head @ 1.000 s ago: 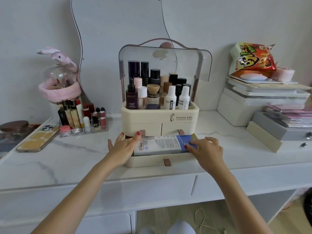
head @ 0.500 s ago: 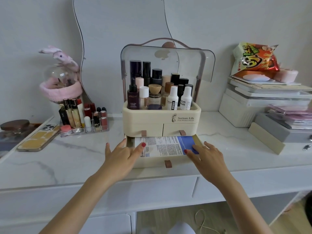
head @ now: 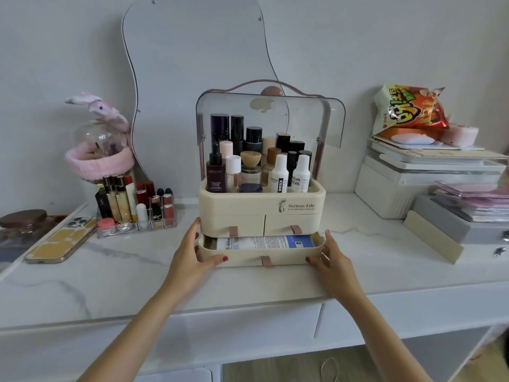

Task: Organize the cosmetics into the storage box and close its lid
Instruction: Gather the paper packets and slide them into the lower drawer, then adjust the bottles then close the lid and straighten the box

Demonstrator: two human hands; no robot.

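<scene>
1. Storage box at mid-bench, toward rear edge; clear lid raised; bottom drawer partly out, holding flat blue-white packet.
2. Risk: uneven push jamming drawer, or packet catching under upper drawers.
3. Left hand and right hand: fingers extended, unclenched, pressing drawer's front corners.

Cream storage box, pink tabs
</scene>
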